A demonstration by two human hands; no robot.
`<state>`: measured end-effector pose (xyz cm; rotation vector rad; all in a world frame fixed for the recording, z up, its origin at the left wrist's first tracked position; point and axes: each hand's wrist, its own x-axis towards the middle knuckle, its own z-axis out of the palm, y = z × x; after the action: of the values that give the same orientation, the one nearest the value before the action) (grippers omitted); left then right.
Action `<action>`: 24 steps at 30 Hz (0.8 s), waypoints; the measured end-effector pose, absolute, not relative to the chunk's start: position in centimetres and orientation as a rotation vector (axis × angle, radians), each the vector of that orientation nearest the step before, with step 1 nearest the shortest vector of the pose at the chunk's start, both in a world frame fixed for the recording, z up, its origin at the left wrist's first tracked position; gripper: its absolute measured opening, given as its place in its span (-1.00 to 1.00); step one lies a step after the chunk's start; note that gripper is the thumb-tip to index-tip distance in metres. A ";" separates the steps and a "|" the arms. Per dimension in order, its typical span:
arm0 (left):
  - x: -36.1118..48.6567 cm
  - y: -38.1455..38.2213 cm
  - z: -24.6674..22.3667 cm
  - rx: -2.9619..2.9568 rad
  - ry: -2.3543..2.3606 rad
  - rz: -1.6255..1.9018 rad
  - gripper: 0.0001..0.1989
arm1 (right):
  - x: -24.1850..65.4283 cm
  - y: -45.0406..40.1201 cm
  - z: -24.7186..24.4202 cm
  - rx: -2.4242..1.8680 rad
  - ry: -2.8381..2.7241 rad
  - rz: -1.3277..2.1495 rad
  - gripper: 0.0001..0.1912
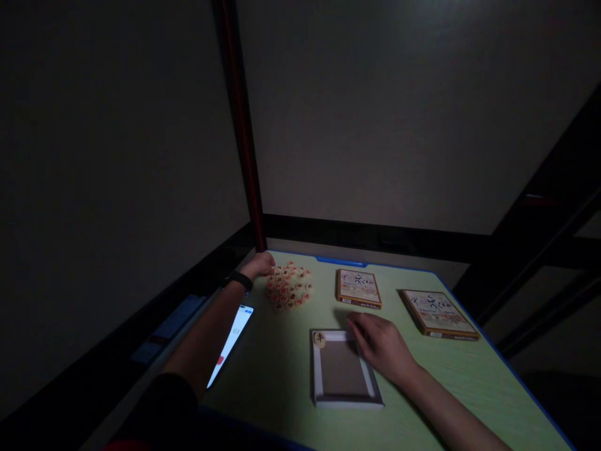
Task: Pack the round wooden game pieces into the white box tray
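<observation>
My left hand (263, 264) reaches to the far left edge of a pile of Chinese chess pieces (288, 288). Its fingers are curled down at the pile's edge, and what they hold, if anything, is hidden. A shallow open box tray (345, 369) with white walls lies in front of me. One round chess piece with a black character (319, 340) sits in its far left corner. Over the tray's far right corner is my right hand (378, 341), fingers bent and pressed together. I cannot make out whether a piece is between them.
Two printed chess boxes lie on the green table (272, 369), one box (359, 287) beyond the tray and another box (439, 313) to the right. A lit phone (230, 344) rests by my left forearm. The table has a blue edge; dark walls stand behind it.
</observation>
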<state>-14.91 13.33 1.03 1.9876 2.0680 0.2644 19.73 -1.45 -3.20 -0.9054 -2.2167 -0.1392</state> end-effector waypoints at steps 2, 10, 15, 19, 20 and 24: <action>-14.6 13.4 1.2 2.005 2.074 0.214 -0.68 | 19.7 -1.5 -3.2 -0.902 -2.219 -0.128 -0.73; -11.3 14.0 1.4 2.133 2.102 0.063 -0.69 | 19.8 -1.4 -3.3 -0.934 -2.245 -0.101 -0.72; -10.3 13.9 1.7 2.188 2.130 0.030 -0.73 | 19.8 -1.5 -3.1 -0.948 -2.268 -0.110 -0.71; -9.5 13.6 2.5 2.246 2.113 0.073 -0.77 | 19.8 -1.5 -3.0 -0.935 -2.254 -0.120 -0.71; -9.1 13.6 2.8 2.274 2.085 0.087 -0.78 | 19.8 -1.5 -3.0 -0.932 -2.251 -0.120 -0.72; -6.9 13.5 3.1 2.396 1.899 0.086 -0.77 | 19.7 -1.5 -3.2 -0.943 -2.265 -0.137 -0.71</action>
<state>-6.92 13.46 3.11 2.3962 1.8985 0.0858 19.73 -1.47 -3.17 -0.9431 -2.2645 -0.1370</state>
